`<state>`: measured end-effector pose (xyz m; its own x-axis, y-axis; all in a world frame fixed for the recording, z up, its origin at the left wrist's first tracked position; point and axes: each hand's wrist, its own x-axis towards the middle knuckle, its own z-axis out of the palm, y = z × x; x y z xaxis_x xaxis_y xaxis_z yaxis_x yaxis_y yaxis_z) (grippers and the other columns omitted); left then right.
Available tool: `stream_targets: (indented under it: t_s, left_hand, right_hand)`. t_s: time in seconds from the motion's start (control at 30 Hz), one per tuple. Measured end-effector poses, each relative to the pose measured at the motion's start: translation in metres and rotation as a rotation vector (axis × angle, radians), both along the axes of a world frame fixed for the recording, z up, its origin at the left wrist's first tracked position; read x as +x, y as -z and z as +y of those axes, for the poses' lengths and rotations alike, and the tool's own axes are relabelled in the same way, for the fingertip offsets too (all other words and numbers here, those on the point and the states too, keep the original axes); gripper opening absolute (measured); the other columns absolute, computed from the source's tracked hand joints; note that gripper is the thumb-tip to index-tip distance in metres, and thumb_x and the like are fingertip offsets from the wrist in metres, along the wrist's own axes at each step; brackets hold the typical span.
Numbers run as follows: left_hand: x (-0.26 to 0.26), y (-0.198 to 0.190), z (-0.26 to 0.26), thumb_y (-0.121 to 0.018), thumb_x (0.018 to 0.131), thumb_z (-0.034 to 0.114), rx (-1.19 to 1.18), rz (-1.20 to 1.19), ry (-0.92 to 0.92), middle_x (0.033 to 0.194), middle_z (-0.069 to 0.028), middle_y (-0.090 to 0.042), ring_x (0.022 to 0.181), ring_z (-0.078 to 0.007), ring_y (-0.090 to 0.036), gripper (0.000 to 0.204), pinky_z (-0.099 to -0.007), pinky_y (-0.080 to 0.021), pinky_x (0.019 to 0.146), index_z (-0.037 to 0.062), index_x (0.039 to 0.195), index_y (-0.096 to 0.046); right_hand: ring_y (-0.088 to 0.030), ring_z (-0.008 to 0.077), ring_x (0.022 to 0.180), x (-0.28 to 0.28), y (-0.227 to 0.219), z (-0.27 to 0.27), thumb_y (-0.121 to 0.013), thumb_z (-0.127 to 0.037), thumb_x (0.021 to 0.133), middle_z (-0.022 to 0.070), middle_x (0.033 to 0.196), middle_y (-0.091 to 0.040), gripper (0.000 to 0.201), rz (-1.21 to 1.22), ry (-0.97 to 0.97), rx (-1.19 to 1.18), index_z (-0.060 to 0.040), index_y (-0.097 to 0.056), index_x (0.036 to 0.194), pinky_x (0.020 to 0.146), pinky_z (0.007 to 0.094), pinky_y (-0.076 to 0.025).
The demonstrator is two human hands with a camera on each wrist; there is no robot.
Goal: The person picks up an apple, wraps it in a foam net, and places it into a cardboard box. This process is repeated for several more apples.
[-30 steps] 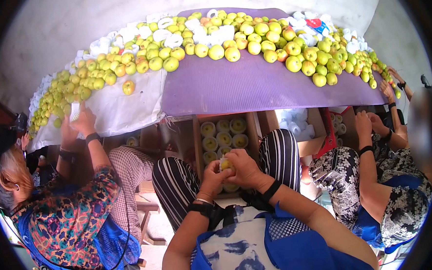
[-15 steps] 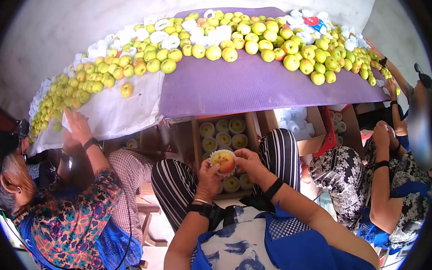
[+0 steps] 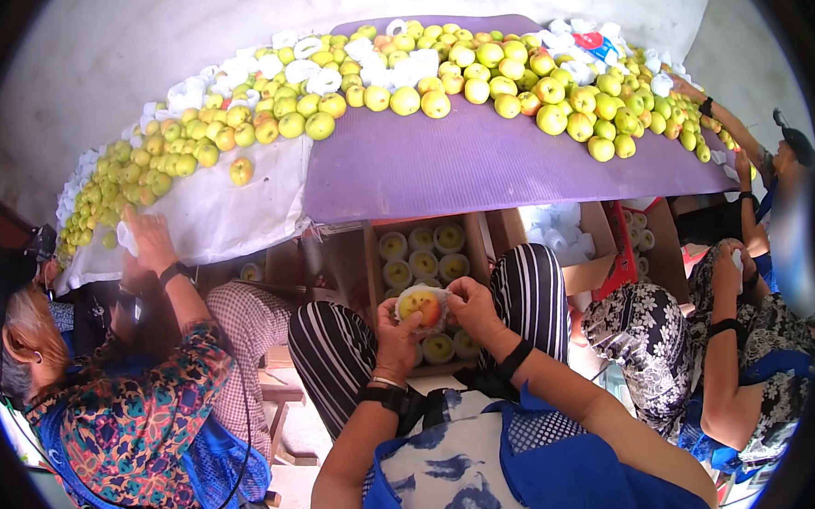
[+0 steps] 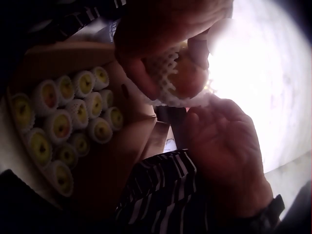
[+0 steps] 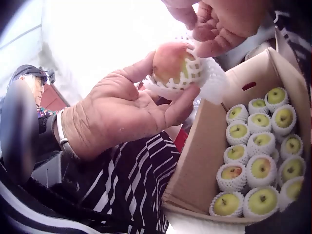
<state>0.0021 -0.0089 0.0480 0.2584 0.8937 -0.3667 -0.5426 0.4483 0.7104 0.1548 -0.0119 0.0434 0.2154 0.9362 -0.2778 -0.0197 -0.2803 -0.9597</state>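
Note:
In the head view my left hand (image 3: 397, 345) holds a yellow-red apple (image 3: 420, 309) over my lap, its thumb across the near side. A white foam net (image 5: 213, 80) wraps the apple's lower part and bunches out on one side in the right wrist view. There, the left fingers cup apple and net from below. With thumb and fingers my right hand (image 3: 480, 313) pinches the net's edge on the apple's right side. Below both hands stands a cardboard carton (image 5: 195, 153) filled with rows of netted apples (image 5: 261, 168), their tops showing.
Loose apples (image 3: 552, 120) are heaped along the back of the purple mat (image 3: 476, 163), with white foam nets (image 3: 407, 68) among them. A carton of white nets (image 3: 561, 233) stands right of my knees. People sit on both sides, one handling a white net (image 3: 127, 238) at left.
The apple was mostly covered by both hands, then came into view between them in its net. Now it is tilted in the left hand, with the right hand at the net's edge.

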Motion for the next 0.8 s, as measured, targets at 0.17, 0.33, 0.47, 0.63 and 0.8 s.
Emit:
stream_targets:
  t_s: [0.17,0.33,0.47,0.63,0.8]
  left_hand:
    - [-0.002,0.01,0.002,-0.061,0.074,0.004,-0.006,0.042,-0.059,0.104,-0.0094,-0.048,0.094,-0.0225,-0.053,0.044,-0.0365,-0.051,0.072,0.0097,0.108,-0.034]
    - [-0.005,0.017,0.002,-0.06,0.075,0.004,0.071,0.055,-0.069,0.105,-0.01,-0.048,0.094,-0.0219,-0.053,0.043,-0.0377,-0.051,0.074,0.0085,0.109,-0.035]
    - [-0.005,0.015,0.004,-0.057,0.078,0.003,-0.01,-0.029,-0.12,0.107,-0.0107,-0.048,0.097,-0.0227,-0.052,0.039,-0.0395,-0.047,0.081,0.0065,0.11,-0.035]
    - [-0.005,0.014,0.005,-0.055,0.08,0.004,-0.006,-0.094,-0.144,0.109,-0.012,-0.048,0.102,-0.024,-0.049,0.037,-0.0394,-0.04,0.091,0.0038,0.112,-0.035]
    - [-0.003,0.011,0.005,-0.056,0.079,0.004,0.0,-0.075,-0.21,0.106,-0.011,-0.049,0.097,-0.0219,-0.051,0.037,-0.0365,-0.043,0.086,0.0039,0.11,-0.036]
  right_hand:
    - [-0.05,0.0051,0.053,-0.006,-0.004,-0.002,-0.053,-0.005,0.08,0.0004,0.07,-0.053,0.006,0.047,-0.154,0.162,-0.0026,-0.05,0.085,0.043,0.0188,-0.043]
    - [-0.053,0.0087,0.061,0.0,-0.017,-0.001,-0.058,-0.008,0.076,0.0028,0.071,-0.057,0.012,0.252,-0.139,-0.056,-0.0011,-0.053,0.085,0.055,0.0229,-0.046]
    - [-0.054,0.0111,0.064,-0.005,0.001,-0.001,-0.06,-0.009,0.075,0.0054,0.073,-0.057,0.017,-0.084,-0.165,0.09,-0.0002,-0.051,0.087,0.059,0.025,-0.046]
    - [-0.053,0.0078,0.057,-0.007,0.001,0.0,-0.059,-0.007,0.076,0.0028,0.069,-0.054,0.014,-0.047,-0.224,0.032,-0.0036,-0.048,0.083,0.051,0.0216,-0.047]
    - [-0.054,0.008,0.054,-0.006,-0.01,-0.001,-0.058,-0.004,0.075,0.0027,0.066,-0.054,0.012,0.093,-0.29,-0.129,-0.0047,-0.047,0.081,0.049,0.021,-0.046]
